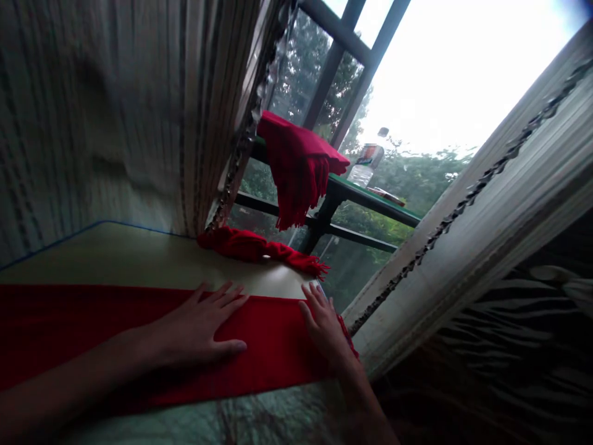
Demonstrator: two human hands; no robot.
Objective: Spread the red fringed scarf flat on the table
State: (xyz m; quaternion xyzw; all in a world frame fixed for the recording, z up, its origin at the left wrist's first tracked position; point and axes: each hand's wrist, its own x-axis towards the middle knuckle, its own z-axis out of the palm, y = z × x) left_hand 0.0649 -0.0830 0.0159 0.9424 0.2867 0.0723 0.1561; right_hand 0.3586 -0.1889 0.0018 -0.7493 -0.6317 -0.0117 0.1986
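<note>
A long red scarf (273,352) lies spread out across a pale table (152,256), its fringed end hanging at the table's right edge. My left hand (208,321) rests flat on the scarf with its fingers spread and the thumb apart. Near the right end, my right hand (323,318) also lies on the fabric, fingers stretched toward the far edge. Beyond both hands, a twisted red scarf (264,245) with a fringe sits along the table's far edge.
A folded red fringed scarf (301,161) hangs over a green ledge (375,201) by the window. On that ledge stands a clear plastic bottle (364,167), beside a small flat item. Pale striped curtains (152,111) hang at left, and another curtain (463,247) at right.
</note>
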